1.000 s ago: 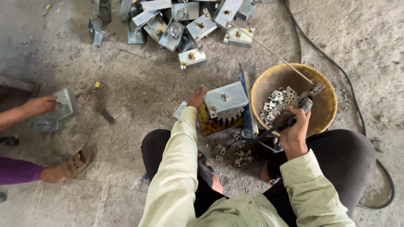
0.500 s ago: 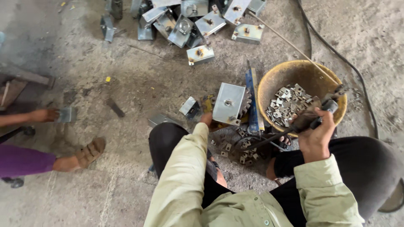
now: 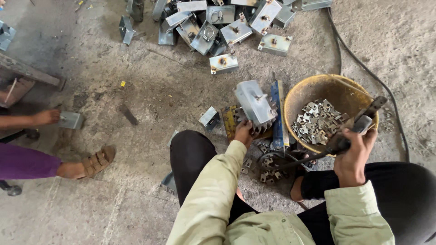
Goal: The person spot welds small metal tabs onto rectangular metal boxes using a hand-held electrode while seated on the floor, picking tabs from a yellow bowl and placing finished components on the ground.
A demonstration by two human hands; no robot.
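Now | yellow basin (image 3: 297, 93): small metal clips (image 3: 318, 120) | right hand (image 3: 353, 152): tool (image 3: 359, 124)

There was a single view, from a camera on the person's head, looking steeply down at the concrete floor (image 3: 150, 90) from above a seated lap. It sat close over the left hand (image 3: 244, 132) and right hand (image 3: 353, 154) (sleeves filled the lower edge), while the heap of metal boxes (image 3: 218, 22) lay farther off along the top.
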